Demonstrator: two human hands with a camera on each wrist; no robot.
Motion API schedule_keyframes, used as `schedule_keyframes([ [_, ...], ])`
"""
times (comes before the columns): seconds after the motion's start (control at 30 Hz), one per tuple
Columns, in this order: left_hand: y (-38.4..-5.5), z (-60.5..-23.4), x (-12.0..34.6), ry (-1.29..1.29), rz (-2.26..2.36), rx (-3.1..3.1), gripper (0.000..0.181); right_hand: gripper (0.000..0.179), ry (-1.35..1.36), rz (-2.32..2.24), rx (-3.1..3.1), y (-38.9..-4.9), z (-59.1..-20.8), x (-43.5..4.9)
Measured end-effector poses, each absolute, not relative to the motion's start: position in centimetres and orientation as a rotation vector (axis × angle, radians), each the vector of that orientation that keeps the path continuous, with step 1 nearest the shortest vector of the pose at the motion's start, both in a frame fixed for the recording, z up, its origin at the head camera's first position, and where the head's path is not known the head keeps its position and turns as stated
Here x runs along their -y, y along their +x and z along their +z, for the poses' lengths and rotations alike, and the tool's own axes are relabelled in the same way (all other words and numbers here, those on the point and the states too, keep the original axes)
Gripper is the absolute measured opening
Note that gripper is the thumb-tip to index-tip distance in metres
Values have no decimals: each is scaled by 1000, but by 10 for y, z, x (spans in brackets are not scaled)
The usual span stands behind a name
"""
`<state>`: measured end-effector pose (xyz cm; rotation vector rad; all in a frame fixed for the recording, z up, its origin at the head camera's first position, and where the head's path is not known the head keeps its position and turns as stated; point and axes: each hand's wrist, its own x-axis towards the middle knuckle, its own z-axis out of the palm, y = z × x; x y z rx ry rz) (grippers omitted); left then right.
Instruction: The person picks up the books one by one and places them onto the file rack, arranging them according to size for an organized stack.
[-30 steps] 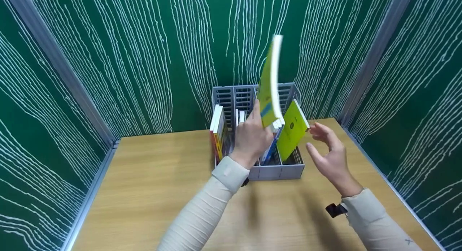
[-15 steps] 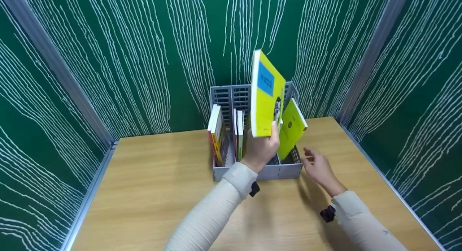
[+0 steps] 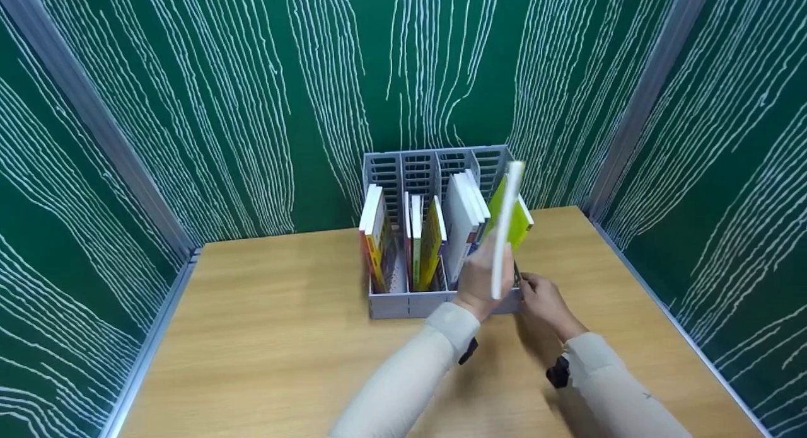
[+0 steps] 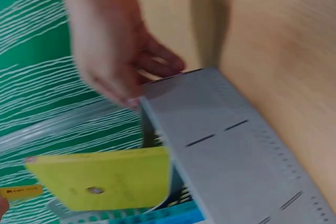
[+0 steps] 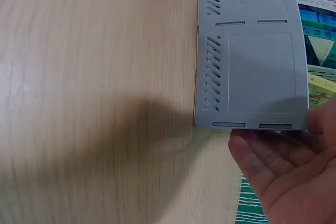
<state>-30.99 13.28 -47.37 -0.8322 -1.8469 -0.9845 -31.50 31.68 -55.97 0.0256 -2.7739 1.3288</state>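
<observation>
My left hand holds a thin yellow-green book, its white page edge toward me, over the right part of a grey compartmented book rack. In the left wrist view, only a fingertip and the book's orange strip show at the left edge. My right hand grips the rack's front right corner, thumb at the edge and fingers round the side panel in the right wrist view. Another yellow-green book with a round dark mark leans in the rightmost compartment, partly hidden in the head view.
White-edged books stand in the leftmost compartment, several thin ones in the second, and white books in the third. The rack sits on a wooden table before green walls with white lines.
My left hand has brought the book down and to the right, turning it edge-on. My right hand has moved down from beside the leaning book to the rack's front corner and taken hold.
</observation>
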Motion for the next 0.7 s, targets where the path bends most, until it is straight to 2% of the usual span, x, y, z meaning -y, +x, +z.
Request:
schedule_keyframes([
  [0.13,-311,-492,-143,-830,-910,2017,68,41,20,1342,2764,-315,-560,-317],
  [0.5,-305,-521,-163,-601,-1014,2230,84,42,-33,1325,2750,-315,-562,-315],
  [0.6,-307,-526,-166,-508,-1046,2298,83,41,-20,1310,2763,-314,-562,-316],
  [0.7,-311,-529,-167,-436,-1072,2366,71,40,-20,1289,2763,-315,-563,-317],
])
